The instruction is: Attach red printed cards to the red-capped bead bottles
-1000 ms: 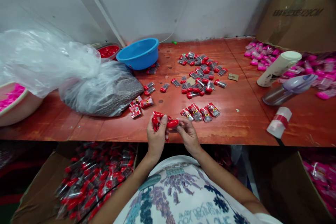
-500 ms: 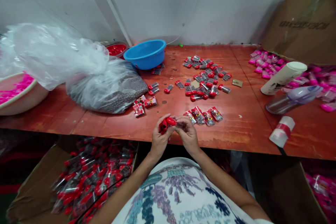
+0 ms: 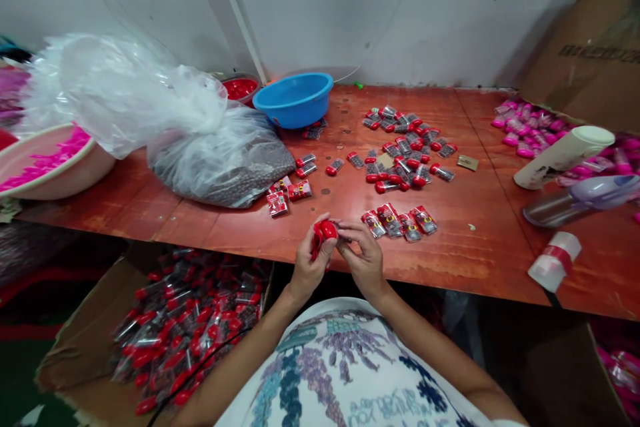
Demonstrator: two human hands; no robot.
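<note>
Both my hands meet at the near edge of the red-brown table (image 3: pixel 480 240). My left hand (image 3: pixel 310 263) is closed round a red-capped vial in a red wrapper (image 3: pixel 323 233). My right hand (image 3: pixel 364 253) pinches the other end of the same piece, fingers curled. Just beyond my right hand lies a row of several wrapped packets (image 3: pixel 400 221). Further back a scatter of unwrapped red-capped vials (image 3: pixel 405 147) covers the table's middle. Three more wrapped packets (image 3: pixel 287 195) lie to the left.
A clear plastic bag of dark granules (image 3: pixel 225 160) sits left, a blue bowl (image 3: pixel 294 99) behind it, a bowl of pink caps (image 3: pixel 50 160) far left. Bottles (image 3: pixel 565 157) and pink vials (image 3: pixel 530 127) lie right. A carton of red vials (image 3: pixel 185 327) stands below the table.
My hands have stayed together turning the red vial; its cap now points up rather than sideways. The camera has swung left, shifting the whole table rightward in view.
</note>
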